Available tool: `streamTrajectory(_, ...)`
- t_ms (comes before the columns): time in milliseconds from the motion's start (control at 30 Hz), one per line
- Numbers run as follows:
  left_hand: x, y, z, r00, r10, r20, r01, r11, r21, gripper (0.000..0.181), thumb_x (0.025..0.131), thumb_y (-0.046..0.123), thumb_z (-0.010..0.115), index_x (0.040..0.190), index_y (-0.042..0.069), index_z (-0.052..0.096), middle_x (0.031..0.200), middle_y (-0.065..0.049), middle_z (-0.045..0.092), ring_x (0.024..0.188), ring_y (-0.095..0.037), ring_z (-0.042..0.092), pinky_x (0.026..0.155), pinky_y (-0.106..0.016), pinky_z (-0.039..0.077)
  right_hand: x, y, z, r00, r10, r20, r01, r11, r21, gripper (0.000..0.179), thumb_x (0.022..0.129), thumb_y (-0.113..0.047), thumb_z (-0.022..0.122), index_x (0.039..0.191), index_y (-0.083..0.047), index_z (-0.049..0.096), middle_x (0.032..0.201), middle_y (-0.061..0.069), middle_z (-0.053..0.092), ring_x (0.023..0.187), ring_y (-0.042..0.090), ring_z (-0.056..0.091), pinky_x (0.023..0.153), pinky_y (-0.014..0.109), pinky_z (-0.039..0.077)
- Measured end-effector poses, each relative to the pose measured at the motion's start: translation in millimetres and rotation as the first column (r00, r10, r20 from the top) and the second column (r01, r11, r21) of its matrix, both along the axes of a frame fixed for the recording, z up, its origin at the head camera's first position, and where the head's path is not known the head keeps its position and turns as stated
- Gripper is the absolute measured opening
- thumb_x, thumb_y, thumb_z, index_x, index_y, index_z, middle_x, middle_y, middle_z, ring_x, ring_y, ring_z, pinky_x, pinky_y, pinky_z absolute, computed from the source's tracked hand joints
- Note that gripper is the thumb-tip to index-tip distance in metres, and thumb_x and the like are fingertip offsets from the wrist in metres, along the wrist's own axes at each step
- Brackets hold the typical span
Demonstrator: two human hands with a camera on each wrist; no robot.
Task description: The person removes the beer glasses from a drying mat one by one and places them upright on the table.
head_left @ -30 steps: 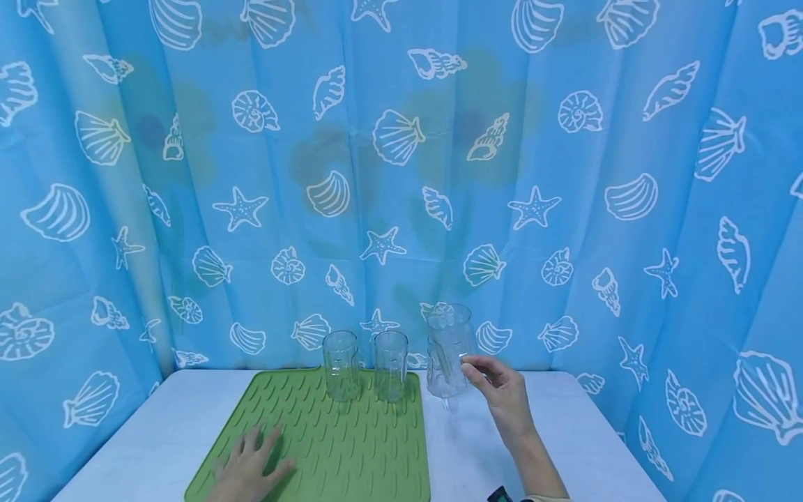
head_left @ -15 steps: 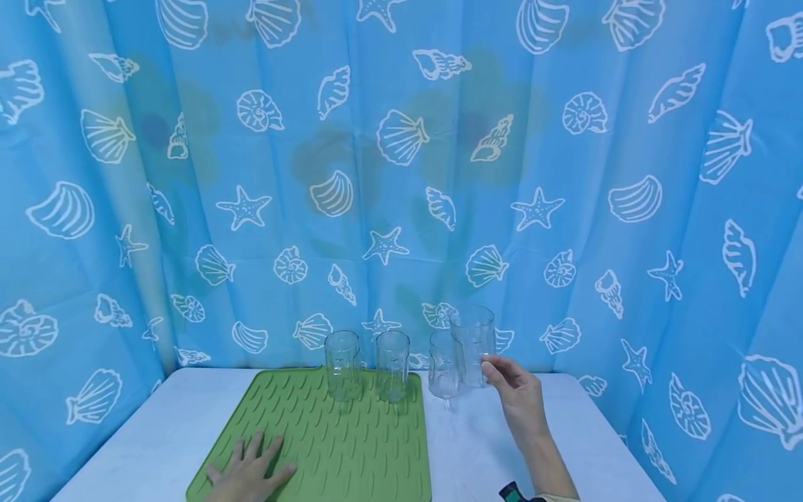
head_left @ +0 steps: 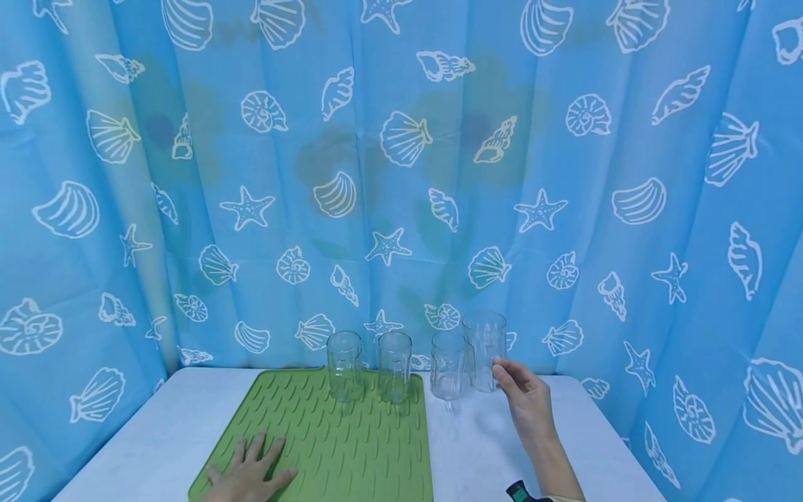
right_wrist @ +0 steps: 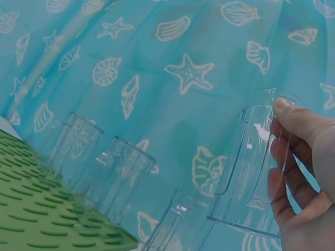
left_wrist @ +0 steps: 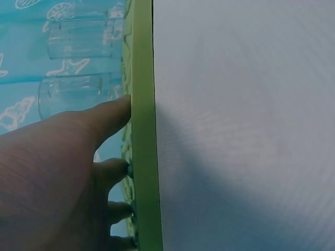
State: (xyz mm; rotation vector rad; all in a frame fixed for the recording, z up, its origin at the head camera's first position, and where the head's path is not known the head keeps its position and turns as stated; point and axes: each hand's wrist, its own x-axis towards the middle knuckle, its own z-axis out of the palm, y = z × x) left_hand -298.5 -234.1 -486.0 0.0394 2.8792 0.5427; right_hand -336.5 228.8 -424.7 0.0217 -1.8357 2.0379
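Pinching a tall clear glass (head_left: 485, 343) between the thumb and bent fingers of the right hand (head_left: 530, 401), with the thumb against the side near the rim in the right wrist view and the fingers partway round. Holding it nearly upright, above the tabletop and to the right of the mat. Spreading the left hand (head_left: 251, 474), back upward, over the near left part of a green ridged mat (head_left: 351, 453), with parted fingers only touching its surface. Wearing a dark band (head_left: 519, 491) with a green patch at the right wrist.

Just left of the held glass, can see a second clear glass (head_left: 447, 369), upright on the white tabletop (head_left: 144, 418) near the mat's right edge. Overlapping in the head view; cannot tell about contact between the two. Farther left, on the back part of the mat, can see a third clear glass (head_left: 394, 366) and a fourth clear glass (head_left: 345, 366), upright, side by side and apart, well away from the left hand. Behind, can see a blue curtain (head_left: 401, 188) printed with white shells and starfish.
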Motion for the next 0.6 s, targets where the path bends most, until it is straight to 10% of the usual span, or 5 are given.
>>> streamTrajectory(600,-0.5,-1.2,-2.1,1.0,0.001,0.013,-0.001,1.0,0.016,0.096,0.083,0.078,0.047,0.152,0.012,0.036,0.156,-0.031,0.022,0.139,-0.064,0.008,0.09,-0.094,-0.011,-21.5,8.6,-41.1,0.999,-0.017,0.029,0.02,0.995,-0.101,0.043,0.089,-0.036,0.073,0.121,-0.01,0.066,0.111,-0.007,0.069,0.1,0.004,0.062,0.087,0.01,0.058)
